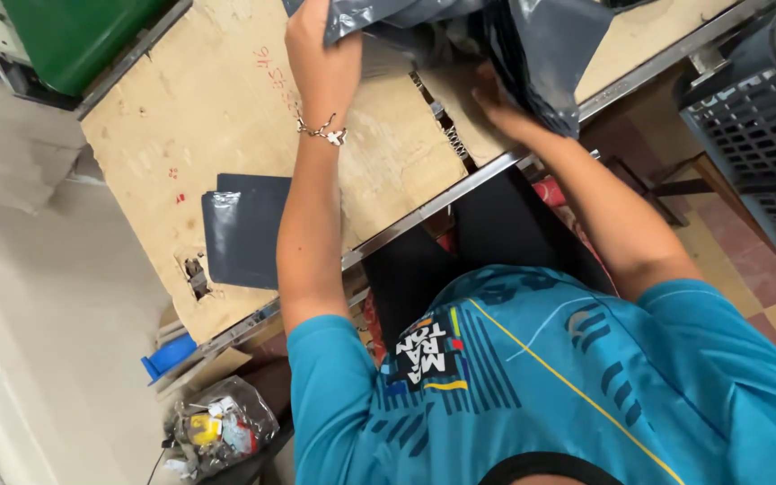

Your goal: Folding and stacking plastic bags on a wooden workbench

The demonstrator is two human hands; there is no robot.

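At the far edge of the plywood worktop (226, 117), both hands are on a grey plastic mailer bag (532, 45). Bag sits crumpled at top of frame, partly cut off by the edge, resting on the board over the dark gap between the two plywood panels.

Left hand (321, 54): fingers clenched over the bag's left edge, pinching the plastic. Chain bracelet (321, 132) on that wrist. Forearm lies across the board.

Right hand (496, 103): tucked under the bag's lower right flap, touching it. Fingers hidden by plastic, so can't tell whether it is gripping or just pressed flat against it.

Second mailer bag (244, 229), dark grey, flat, lies near the board's near edge, just left of the left forearm, apart from the hands. Small rough notch in the board beside its lower left corner.

Metal table frame rail (442, 193) runs diagonally along the board's near edge.

Green bin (74, 31) at top left, touching the board's far-left corner. Black perforated plastic crate (756, 117) at right, off the table, well apart from the bag.

Under the table on the left: clear bag of scrap waste (217, 431) on the floor, blue plastic piece (168, 357) just above it.

Person wears a teal short-sleeved jersey (550, 386) with a yellow diagonal line.
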